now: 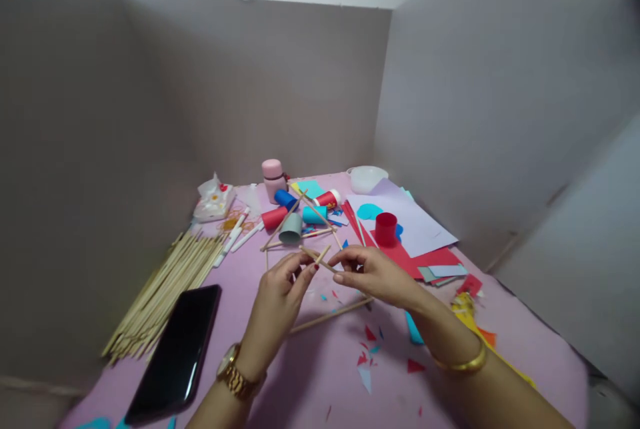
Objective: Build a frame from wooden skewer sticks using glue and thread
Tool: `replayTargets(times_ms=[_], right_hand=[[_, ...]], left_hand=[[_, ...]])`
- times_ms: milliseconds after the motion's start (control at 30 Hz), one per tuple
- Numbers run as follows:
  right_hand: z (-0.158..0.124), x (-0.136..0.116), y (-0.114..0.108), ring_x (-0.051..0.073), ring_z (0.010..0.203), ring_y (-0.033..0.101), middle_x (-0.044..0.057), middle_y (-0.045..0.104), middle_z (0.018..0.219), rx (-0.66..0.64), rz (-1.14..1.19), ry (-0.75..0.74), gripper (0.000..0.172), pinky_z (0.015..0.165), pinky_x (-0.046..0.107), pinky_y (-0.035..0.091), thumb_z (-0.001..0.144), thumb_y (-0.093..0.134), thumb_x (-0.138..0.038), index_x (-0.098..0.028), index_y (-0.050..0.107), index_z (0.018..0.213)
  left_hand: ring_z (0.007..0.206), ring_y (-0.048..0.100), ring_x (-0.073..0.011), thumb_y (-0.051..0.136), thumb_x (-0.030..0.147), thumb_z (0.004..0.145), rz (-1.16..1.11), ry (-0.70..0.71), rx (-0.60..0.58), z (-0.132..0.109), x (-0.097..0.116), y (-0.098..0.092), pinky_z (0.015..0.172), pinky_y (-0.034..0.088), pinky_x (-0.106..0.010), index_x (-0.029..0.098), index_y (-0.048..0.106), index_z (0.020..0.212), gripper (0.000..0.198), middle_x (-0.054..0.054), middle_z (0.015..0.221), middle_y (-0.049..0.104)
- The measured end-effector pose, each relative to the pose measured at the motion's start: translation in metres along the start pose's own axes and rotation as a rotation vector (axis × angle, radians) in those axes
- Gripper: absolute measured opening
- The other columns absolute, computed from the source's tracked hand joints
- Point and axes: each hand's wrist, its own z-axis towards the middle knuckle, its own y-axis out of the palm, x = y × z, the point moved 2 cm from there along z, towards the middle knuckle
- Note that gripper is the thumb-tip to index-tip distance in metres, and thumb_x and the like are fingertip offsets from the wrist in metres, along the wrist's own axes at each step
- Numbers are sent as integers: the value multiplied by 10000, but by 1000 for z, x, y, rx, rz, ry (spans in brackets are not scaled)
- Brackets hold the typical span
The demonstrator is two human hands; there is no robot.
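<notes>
My left hand (277, 295), with a gold watch at the wrist, pinches a thin wooden stick (325, 253) between thumb and fingers. In the fingers of my right hand (375, 274) is another wooden stick (310, 253), which crosses the first one just above the table. Just beyond my hands, several sticks form a triangular frame (320, 234). Whether the held sticks are joined to it, I cannot tell. A further stick (335, 315) slants beneath my hands. Paper rolls in red (275, 218), grey-green (291, 229) and teal (315, 215) lie around the frame.
On the left lie a bundle of wooden sticks (165, 289), a black phone (175, 352) and white markers (234, 235). Toward the back stand a pink bottle (273, 182) and a clear bowl (369, 180). Lilac paper (420, 222), a red roll (386, 229) and paper scraps (370, 333) are on the right.
</notes>
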Motion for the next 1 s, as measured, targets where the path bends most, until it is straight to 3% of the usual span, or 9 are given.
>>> replayTargets(times_ms=[267,533,1000], right_hand=[[9,10,12,152,693,559,12,645,747,8,-98,-96,104,633,259,391,800,614,-171,-194,715,798],[11,8,17,134,590,508,-21,550,644,78,-79,-143,117,559,246,375,799,641,-228,-197,717,883],[17,-12,19,129,602,460,-17,521,653,58,-12,-168,164,570,250,362,835,623,-293,-149,701,839]], left_hand=[[793,596,-164,493,292,886,-8,-71,-53,1,9,-1,712,445,-261,193,653,907,190,-28,871,671],[846,607,-173,498,293,896,-71,-93,-39,-2,0,0,751,452,-272,191,638,934,178,-34,894,657],[800,574,-153,506,290,897,-131,-93,-35,-4,0,1,739,432,-252,201,653,968,185,-27,904,642]])
